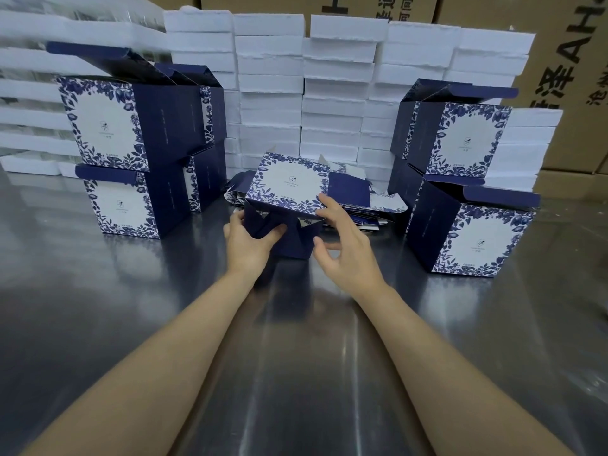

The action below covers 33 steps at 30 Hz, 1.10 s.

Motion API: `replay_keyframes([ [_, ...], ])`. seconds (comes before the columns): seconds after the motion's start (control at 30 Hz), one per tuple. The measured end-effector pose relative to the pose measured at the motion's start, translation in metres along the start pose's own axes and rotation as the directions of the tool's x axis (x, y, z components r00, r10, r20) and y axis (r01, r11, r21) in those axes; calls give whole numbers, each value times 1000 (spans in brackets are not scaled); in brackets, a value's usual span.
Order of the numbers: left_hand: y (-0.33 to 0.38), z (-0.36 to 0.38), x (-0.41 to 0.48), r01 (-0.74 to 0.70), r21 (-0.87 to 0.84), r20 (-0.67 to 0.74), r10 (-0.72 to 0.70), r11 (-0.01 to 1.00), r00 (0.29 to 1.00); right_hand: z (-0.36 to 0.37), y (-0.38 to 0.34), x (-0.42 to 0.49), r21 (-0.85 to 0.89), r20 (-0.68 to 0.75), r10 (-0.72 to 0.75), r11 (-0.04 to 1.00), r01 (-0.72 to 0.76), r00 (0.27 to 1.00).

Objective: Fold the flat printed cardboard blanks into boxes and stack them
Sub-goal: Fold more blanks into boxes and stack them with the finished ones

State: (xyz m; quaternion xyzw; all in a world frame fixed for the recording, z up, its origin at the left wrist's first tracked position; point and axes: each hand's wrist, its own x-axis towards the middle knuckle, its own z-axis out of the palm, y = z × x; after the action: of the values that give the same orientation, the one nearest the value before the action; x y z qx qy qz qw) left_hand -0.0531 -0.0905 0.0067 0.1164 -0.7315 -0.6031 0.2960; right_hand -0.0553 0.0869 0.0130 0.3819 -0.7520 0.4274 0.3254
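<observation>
Two bare hands work a half-formed box (289, 205) at the centre of a steel table (296, 373). Left hand (248, 240) grips the box's dark blue lower corner, thumb pressed on the near face and fingers curled round the left side. Right hand (342, 248) rests its forefinger on the near edge of the printed floral panel, the other fingers spread and loosely bent, clasping nothing. Bottom flaps of the box face the camera, partly folded inward; its white-and-blue printed face is tilted upward. Behind and just right of the box lies a pile of flat blanks (371, 209), touching the table. Left of the hands stands a stack of folded boxes (131, 153), two high, with top flaps open; a second stack of folded boxes (460, 185) stands at the right, also two high and set askew. White foam trays (329, 87) are piled in columns along the back of the table, and brown shipping cartons (566, 77) with black lettering rise behind them
</observation>
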Motion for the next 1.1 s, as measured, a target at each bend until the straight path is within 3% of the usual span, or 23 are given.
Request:
replay_keyframes([
  [0.1, 2, -1, -1, -6, -42, 75, 9, 999, 997, 0, 4, -1, 10, -27, 39, 999, -39, 999],
  [0.33, 9, -5, -7, -104, -64, 213, 116, 992, 970, -3, 10, 3, 148, -164, 299, 950, -276, 940],
  [0.4, 13, -4, -7, 6, -183, 244, 39, 983, 969, -4, 11, 4, 179, -165, 364, 925, -335, 917],
  [0.5, 14, -3, -3, 182, -413, 314, -48, 892, 948, -5, 11, 5, 243, -142, 412, 896, -372, 900],
  [0.73, 17, -9, -6, 220, -275, 333, -122, 936, 935, -6, 11, 1, 273, -63, 397, 889, -367, 915],
  [0.87, 13, -3, -2, 228, -360, 207, -160, 905, 965, -6, 17, 5, 142, -207, 455, 890, -433, 866],
  [0.97, 10, -2, 0, 244, -358, 199, -182, 901, 963, -7, 21, 4, 164, -227, 515, 857, -488, 827],
  [1.1, 10, 0, -7, 121, -226, 258, -60, 967, 964, -8, 21, 6, 266, -207, 561, 820, -506, 801],
])
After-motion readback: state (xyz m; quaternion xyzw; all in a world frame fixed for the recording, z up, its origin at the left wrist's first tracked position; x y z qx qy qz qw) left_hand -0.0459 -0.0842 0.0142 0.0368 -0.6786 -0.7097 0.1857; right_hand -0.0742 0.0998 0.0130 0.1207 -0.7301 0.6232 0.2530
